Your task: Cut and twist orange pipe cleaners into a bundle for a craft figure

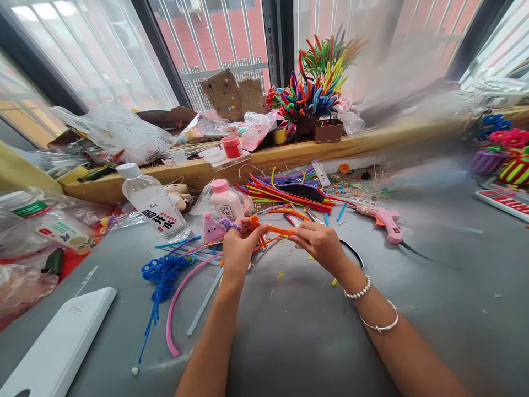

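Between my two hands stretches an orange pipe cleaner (276,230), with loops bunched near the left fingers. My left hand (238,245) pinches the looped end, its fingers closed. The other end is gripped between thumb and fingertips of my right hand (318,245). A twisted purple pipe cleaner (230,224) shows beside the left fingertips; whether that hand holds it too I cannot tell. Just left stands a small pink knitted figure (212,227) with a face. More pipe cleaners (289,194) in red, yellow and purple lie in a bundle behind my hands.
A pink glue gun (385,220) lies on the right. Blue yarn (163,275), a pink strip (171,314) and a clear glue stick (205,302) are at left. A water bottle (155,204), a pink-capped bottle (226,201) and a white device (61,347) stand or lie nearby.
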### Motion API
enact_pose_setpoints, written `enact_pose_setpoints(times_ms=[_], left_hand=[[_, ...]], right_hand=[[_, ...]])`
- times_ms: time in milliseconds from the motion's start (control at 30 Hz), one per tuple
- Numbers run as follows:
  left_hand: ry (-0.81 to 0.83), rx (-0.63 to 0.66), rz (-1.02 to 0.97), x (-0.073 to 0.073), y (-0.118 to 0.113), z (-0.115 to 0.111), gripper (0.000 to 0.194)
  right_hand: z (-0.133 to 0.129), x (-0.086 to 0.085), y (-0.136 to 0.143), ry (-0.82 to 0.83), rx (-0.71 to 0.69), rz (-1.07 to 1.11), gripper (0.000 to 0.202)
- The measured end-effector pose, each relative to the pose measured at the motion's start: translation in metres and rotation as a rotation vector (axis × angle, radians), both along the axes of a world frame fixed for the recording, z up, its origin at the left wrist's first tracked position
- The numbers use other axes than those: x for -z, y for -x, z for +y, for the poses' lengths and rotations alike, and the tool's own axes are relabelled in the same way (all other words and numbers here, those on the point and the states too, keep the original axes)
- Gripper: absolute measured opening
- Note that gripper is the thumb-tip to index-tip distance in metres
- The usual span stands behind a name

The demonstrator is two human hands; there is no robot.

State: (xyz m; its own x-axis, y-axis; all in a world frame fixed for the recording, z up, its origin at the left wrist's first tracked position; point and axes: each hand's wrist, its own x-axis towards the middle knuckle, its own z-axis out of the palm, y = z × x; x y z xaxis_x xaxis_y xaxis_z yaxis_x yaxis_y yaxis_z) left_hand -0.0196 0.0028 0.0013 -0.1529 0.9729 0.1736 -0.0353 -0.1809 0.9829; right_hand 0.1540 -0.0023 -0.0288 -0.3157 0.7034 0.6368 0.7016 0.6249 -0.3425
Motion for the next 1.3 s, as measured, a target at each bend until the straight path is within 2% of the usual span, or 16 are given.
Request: enact_pose_setpoints(times_ms=[67, 200, 300, 467, 633, 700, 800, 900, 967, 1067, 1200, 1300], left_hand=[[-0.009, -0.010, -0.012, 0.001, 0.000, 0.000, 0.023], [-0.024, -0.045, -0.037, 0.003, -0.002, 0.001, 0.023], [-0.026, -0.052, -0.058, 0.004, -0.005, 0.001, 0.023], [-0.035, -0.054, -0.067, 0.003, -0.008, 0.000, 0.024], [0.052, 0.074, 0.019, 0.003, -0.008, -0.001, 0.028], [0.083, 0.082, 0.020, 0.002, -0.006, 0.000, 0.029], [0.089, 0.032, 0.020, 0.001, 0.001, 0.002, 0.030], [0.081, 0.020, 0.098, -0.003, 0.010, 0.004, 0.031], [0.140, 0.099, 0.166, -0.005, 0.012, 0.002, 0.032], [0.230, 0.302, 0.235, -0.007, 0.010, -0.001, 0.033], [0.208, 0.513, 0.256, -0.001, 0.002, -0.003, 0.030], [0.175, 0.534, 0.271, 0.005, -0.001, -0.002, 0.028]], right_hand=[[0.001, 0.000, 0.000, 0.113, -0.036, 0.216, 0.026], [0.005, -0.001, 0.001, 0.476, -0.124, 0.714, 0.021], [0.007, -0.001, 0.001, 0.663, -0.195, 0.991, 0.018], [0.006, -0.001, 0.002, 0.851, -0.293, 1.211, 0.022], [0.009, 0.000, 0.001, 0.892, -0.256, 1.419, 0.022], [0.010, -0.002, -0.002, 0.842, -0.223, 1.419, 0.020], [0.010, -0.006, -0.007, 0.748, -0.212, 1.245, 0.017], [0.007, -0.009, -0.010, 0.779, -0.329, 0.983, 0.016], [0.005, -0.010, -0.009, 0.818, -0.436, 0.845, 0.017], [0.003, -0.009, -0.004, 0.813, -0.518, 0.697, 0.019], [0.001, -0.009, 0.000, 0.685, -0.441, 0.596, 0.021], [0.001, -0.009, 0.002, 0.595, -0.377, 0.593, 0.020]])
